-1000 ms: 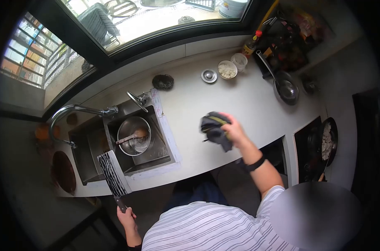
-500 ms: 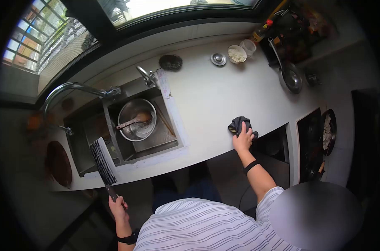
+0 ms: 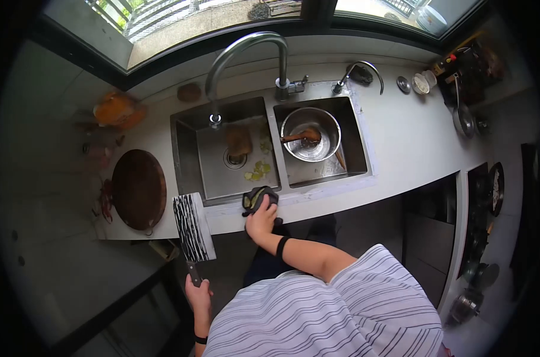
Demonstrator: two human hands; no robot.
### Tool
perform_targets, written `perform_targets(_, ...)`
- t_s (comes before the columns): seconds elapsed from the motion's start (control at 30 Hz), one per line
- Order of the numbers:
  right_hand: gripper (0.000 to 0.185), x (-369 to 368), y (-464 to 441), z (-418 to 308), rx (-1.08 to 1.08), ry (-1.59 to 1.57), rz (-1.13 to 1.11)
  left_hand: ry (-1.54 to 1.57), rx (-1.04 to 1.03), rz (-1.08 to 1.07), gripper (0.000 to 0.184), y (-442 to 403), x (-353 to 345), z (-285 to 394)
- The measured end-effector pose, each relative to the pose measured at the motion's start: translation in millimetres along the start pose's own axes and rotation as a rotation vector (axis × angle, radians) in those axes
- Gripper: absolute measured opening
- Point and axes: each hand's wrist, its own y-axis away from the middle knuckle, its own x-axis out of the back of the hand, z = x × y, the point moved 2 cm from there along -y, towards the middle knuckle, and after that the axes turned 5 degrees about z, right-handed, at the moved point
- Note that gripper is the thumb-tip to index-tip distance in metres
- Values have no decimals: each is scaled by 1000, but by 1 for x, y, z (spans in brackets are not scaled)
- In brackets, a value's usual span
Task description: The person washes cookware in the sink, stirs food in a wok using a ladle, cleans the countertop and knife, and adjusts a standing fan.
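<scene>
My left hand [image 3: 199,294] is closed around the dark handle of a cleaver [image 3: 192,226]. The broad blade points up and away, just in front of the counter edge, with dark streaks across its face. My right hand [image 3: 261,222] grips a crumpled dark cloth [image 3: 260,198] and presses it on the counter by the front rim of the left sink basin [image 3: 213,172]. Pale green peelings [image 3: 258,171] and a brown, blurry item [image 3: 239,141] lie in that basin. Left of the cleaver, a round wooden cutting board [image 3: 139,190] rests on the counter.
In the right basin sits a steel pot [image 3: 329,152] with a brown-handled utensil [image 3: 302,136] inside. A tall faucet [image 3: 246,38] arches over the left basin; a smaller tap [image 3: 365,64] stands behind the right. A bowl [image 3: 421,84], a ladle [image 3: 462,119] and a pan [image 3: 496,189] are on the right.
My right hand has slid the cloth left along the counter to the sink's front edge. My view has swung left, and the cleaver stays in my left hand.
</scene>
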Motion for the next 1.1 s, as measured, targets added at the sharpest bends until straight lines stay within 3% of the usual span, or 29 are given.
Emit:
perform_targets(0.13, 80, -94, 50, -79, -26, -118, -118, 55, -15, 71, 22, -26, 45, -27)
perform_targets(0.27, 70, -157, 47, -125, 9, -522, -213, 99, -43, 130, 20, -42, 52, -23)
perform_targets(0.33, 64, -165, 23, -127, -257, -820, -452, 109, -74, 95, 16, -51, 53, -22)
perform_targets(0.4, 60, -102, -5, -124, -348, -1161, -652, 188, -82, 10, 12, -59, 47, -12)
perform_targets(0.57, 69, 99, -103, -53, -292, -1124, -542, 234, 42, -217, 8, -96, 1, 20)
perform_targets(0.73, 57, 268, -213, 57, -167, -901, -21, 305, 184, -401, 11, -138, -66, 49)
perform_targets(0.8, 59, 318, -247, 78, -243, -883, 112, 322, 191, -418, 11, -145, -94, 73)
perform_targets(0.93, 66, 339, -351, 157, -87, -715, 390, 360, 244, -447, 10, -156, -138, 101)
perform_targets(1.0, 66, 341, -371, 157, -87, -567, 458, 350, 246, -423, 10, -156, -155, 111)
perform_targets(1.07, 64, 330, -386, 145, 185, 133, 451, 295, 216, -374, 9, -151, -157, 111)
perform_targets(1.1, 63, 317, -399, 142, 425, 138, 360, 245, 199, -347, 8, -149, -158, 110)
